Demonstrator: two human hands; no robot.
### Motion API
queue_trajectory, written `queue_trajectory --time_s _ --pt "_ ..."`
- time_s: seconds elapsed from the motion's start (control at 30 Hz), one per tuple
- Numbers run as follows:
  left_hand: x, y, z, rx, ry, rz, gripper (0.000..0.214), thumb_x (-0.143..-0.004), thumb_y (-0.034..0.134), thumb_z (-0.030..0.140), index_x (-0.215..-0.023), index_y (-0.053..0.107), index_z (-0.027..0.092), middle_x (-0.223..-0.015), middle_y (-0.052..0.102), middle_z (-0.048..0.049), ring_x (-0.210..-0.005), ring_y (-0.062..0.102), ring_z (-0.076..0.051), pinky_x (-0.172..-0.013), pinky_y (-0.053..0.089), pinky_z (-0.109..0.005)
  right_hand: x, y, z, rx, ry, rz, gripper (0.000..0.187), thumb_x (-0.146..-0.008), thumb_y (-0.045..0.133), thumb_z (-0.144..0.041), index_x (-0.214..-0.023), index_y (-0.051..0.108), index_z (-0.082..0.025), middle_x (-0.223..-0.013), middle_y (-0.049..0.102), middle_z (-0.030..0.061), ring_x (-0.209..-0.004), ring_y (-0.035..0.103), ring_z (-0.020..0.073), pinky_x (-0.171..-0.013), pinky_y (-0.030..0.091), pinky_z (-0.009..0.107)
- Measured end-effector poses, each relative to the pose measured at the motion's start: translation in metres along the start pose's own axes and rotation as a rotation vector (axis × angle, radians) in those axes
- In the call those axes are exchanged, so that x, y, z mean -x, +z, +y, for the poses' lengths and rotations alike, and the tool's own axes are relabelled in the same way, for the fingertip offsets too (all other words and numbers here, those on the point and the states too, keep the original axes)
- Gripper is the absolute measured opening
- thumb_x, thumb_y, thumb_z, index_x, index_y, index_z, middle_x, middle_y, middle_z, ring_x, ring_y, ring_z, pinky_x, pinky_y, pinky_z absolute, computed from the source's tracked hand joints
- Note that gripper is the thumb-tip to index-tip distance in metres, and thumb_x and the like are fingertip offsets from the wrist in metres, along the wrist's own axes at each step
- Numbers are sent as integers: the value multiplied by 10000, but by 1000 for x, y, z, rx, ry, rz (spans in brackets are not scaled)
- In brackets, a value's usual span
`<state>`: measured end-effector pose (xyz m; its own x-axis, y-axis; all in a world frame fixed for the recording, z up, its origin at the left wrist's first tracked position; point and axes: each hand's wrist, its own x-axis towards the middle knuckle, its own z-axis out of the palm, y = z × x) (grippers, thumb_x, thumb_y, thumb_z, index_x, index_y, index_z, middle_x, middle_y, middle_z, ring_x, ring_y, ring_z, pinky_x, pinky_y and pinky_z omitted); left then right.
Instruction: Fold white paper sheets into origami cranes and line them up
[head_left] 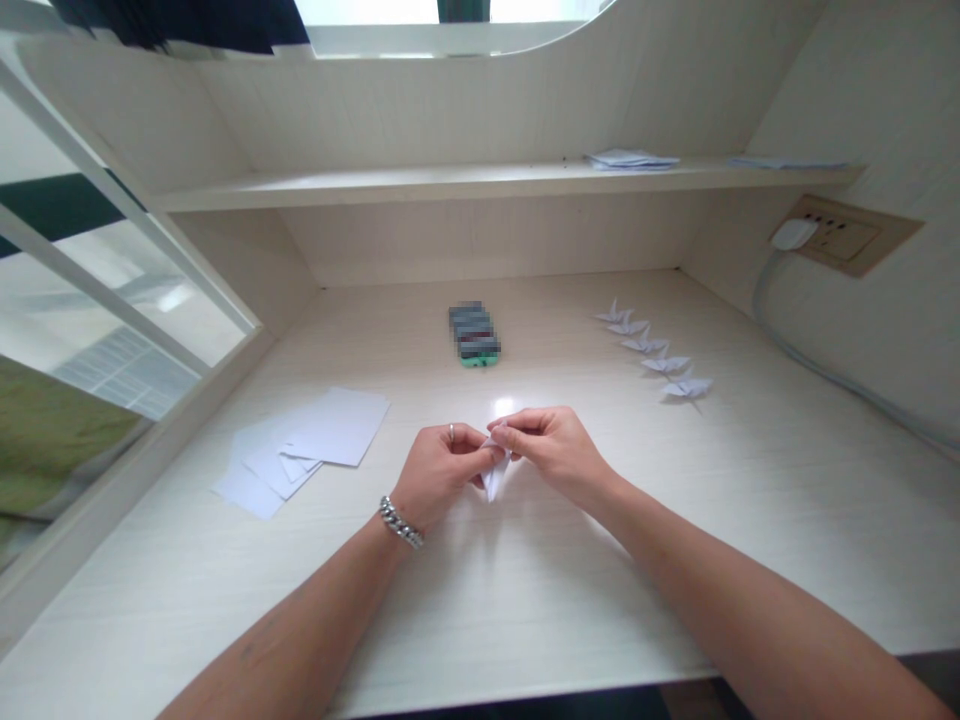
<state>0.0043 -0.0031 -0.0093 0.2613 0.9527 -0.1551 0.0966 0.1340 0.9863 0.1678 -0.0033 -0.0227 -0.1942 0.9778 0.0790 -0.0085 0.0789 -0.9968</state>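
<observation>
Looking down from head height onto a pale wooden desk (525,600). Both bare forearms reaching in from the bottom edge and meeting near the middle. Left hand (439,470), wearing a ring (451,432) and a chain bracelet (401,523), closed in a pinch on a small piece of white folded paper (495,472). Right hand (555,450) pinching the same piece from the other side, fingertips nearly touching the left ones. Folded paper held just above the desk between the two hands, a narrow point hanging toward the surface. Exact shape of the fold hidden by the fingers.

To the left, near the left hand, a loose fan of blank white sheets (322,430) lying flat. Farther back at centre, a phone (474,335) in a green case, screen blurred. Back right, well apart from the hands, five paper cranes (652,352) in a slanting row. Above, a shelf (450,185) carrying more paper (632,159). On the right wall, a socket (847,238) with a white plug (793,233) and a grey cable (825,372) trailing down. Window (112,300) at far left.

For a clean fold, judging from this grip: keep both pinches close to the crease, line up the edges before pressing, then firm the fold with a fingernail. Avoid tugging the thin point, which is likely to bend or tear.
</observation>
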Motion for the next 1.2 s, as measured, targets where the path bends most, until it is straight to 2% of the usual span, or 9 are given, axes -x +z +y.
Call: queue_trajectory --time_s 0.23,0.77,0.83,0.93,0.97,1.0,1.1,1.2 --pt "0 -1 -1 20 -6 -7 180 -620 801 263 -611 691 120 -532 639 -7 -471 549 -93 -469 451 -203 1 0 -1 15 -33 -19 244 -797 680 -381 -748 756 -154 -683 658 23 -636 539 128 -593 396 254" --pt "3 -1 6 59 -33 -90 196 -602 802 285 -580 681 133 -499 582 17 -449 493 -82 -476 415 -221 1 2 -8 -70 27 57 256 -726 733 -408 -742 765 -154 -729 690 53 -665 582 144 -598 443 267" --pt "3 -1 5 45 -49 -92 195 -591 810 280 -590 685 130 -510 600 7 -451 502 -85 -472 411 -220 0 -1 -13 -100 50 98 268 -716 739 -420 -753 765 -155 -742 695 59 -684 593 151 -607 455 267" --pt "3 -2 3 25 -74 -88 200 -578 819 271 -590 683 125 -518 614 -3 -451 509 -86 -464 406 -215 -2 -9 -19 -185 60 271 294 -704 743 -450 -761 757 -162 -721 688 59 -685 602 152 -581 454 252" --pt "3 -2 2 27 -77 -85 201 -579 818 272 -591 682 124 -518 612 -3 -450 510 -86 -463 408 -214 -2 -11 -20 -169 50 293 293 -706 743 -446 -758 753 -158 -713 685 60 -675 600 150 -574 453 250" --pt "3 -2 2 30 -75 -78 202 -583 816 274 -592 681 124 -517 609 -2 -449 510 -86 -462 409 -213 -2 -12 -20 -131 33 288 297 -718 734 -446 -762 752 -152 -701 680 60 -658 594 146 -568 450 249" --pt "3 -2 3 18 -52 -62 216 -589 814 291 -592 676 123 -513 602 -2 -446 513 -89 -458 414 -216 0 -12 -16 10 -25 141 330 -789 661 -471 -817 759 -157 -738 698 68 -670 608 157 -586 461 266" --pt "2 -1 2 6 -32 -54 234 -594 812 308 -576 666 126 -512 602 -5 -452 523 -96 -457 425 -219 3 -7 -12 159 -105 57 237 -767 705 -406 -797 758 -177 -796 725 66 -733 638 177 -648 471 283"
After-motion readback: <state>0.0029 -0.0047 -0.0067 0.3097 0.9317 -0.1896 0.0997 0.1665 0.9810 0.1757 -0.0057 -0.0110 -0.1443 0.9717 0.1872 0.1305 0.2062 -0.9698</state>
